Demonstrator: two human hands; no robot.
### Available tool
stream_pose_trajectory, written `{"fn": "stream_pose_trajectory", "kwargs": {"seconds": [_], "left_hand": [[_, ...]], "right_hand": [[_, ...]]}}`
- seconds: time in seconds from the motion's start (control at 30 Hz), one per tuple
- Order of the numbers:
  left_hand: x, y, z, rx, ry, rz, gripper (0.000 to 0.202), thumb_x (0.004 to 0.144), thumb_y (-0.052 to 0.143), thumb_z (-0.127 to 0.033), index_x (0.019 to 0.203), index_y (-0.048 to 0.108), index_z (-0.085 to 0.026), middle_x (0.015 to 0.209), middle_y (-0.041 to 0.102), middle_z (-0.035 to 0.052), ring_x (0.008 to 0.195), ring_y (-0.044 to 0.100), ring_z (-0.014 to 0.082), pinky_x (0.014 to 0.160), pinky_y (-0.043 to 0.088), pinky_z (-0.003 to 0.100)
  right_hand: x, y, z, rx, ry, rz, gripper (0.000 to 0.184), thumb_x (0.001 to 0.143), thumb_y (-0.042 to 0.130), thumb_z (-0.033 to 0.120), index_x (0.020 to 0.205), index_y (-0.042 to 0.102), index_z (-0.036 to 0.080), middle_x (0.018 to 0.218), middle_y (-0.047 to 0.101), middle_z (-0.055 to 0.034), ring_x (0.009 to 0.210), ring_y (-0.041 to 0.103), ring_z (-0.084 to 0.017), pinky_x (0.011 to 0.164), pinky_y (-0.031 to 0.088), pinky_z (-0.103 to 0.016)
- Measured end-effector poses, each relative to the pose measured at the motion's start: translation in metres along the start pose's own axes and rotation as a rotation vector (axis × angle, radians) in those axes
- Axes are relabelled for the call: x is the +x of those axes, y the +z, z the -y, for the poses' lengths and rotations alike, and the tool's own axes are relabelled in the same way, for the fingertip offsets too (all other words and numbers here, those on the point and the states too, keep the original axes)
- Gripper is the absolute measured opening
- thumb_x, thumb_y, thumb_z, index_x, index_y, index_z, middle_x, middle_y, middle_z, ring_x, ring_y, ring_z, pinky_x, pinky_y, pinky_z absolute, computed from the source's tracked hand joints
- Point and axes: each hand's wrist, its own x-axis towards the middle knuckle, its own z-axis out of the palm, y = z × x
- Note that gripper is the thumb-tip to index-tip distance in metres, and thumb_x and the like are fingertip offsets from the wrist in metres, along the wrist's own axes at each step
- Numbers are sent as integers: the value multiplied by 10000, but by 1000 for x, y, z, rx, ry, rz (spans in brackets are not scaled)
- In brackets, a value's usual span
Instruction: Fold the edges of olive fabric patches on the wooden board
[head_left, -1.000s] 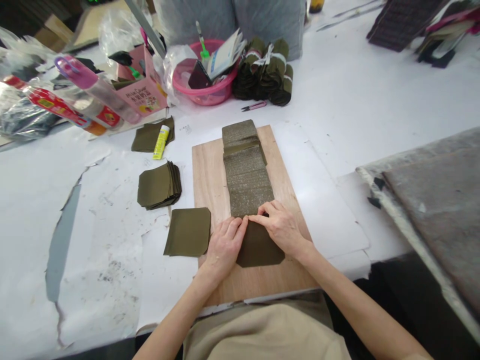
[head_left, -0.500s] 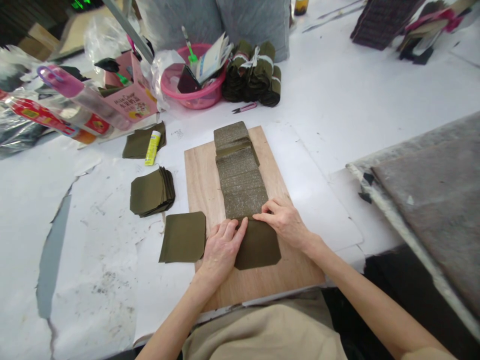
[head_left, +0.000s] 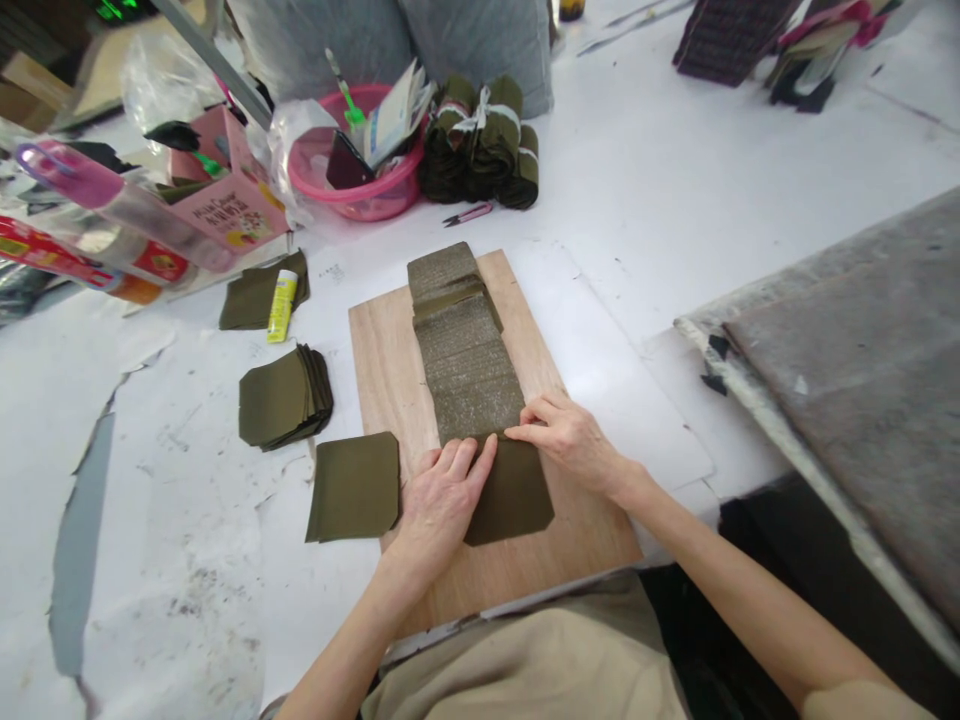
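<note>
The olive fabric piece (head_left: 514, 495) lies near the front edge of the wooden board (head_left: 510, 577), its far edge under the left hand (head_left: 442, 495), fingers extended, and the right hand (head_left: 571, 442), fingers bent; whether the right pinches it cannot be told.

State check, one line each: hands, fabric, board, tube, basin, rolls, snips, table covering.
Left hand: palm down
Right hand: partly curled, grip unclear
Front fabric panel: flat, far edge touched
Speckled fabric pieces: overlapped in a row
Middle-left fabric stack: piled, slightly fanned
Wooden board: lying flat
Yellow tube: lying down
Pink basin: upright, filled
Fabric rolls: tied
Thread snips: lying; open or shut unclear
White table covering: torn, stained
</note>
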Motion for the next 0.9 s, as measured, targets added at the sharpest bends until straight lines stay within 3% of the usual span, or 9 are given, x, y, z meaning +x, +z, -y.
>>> {"fn": "stream_pose_trajectory", "kwargs": {"seconds": [0.23, 0.9], "left_hand": [[6, -4, -3, -11, 22, 30, 506, 913, 417, -47, 1410, 387, -140, 1209, 545, 113, 1113, 511, 228, 894, 454, 356], [19, -6, -11, 104, 66, 28, 532, 906, 428, -55, 1422, 374, -172, 1053, 555, 77, 923, 525, 194, 735, 446, 312]], "right_hand": [[-7, -2, -3, 3, 18, 1, 221, 935, 522, 163, 1058, 699, 211, 928, 594, -57, 927, 528, -170, 798, 484, -285], [-18, -7, -8, -17, 23, -14, 227, 937, 507, 153, 1088, 674, 183, 933, 617, -67, 937, 534, -182, 792, 508, -302]]}}
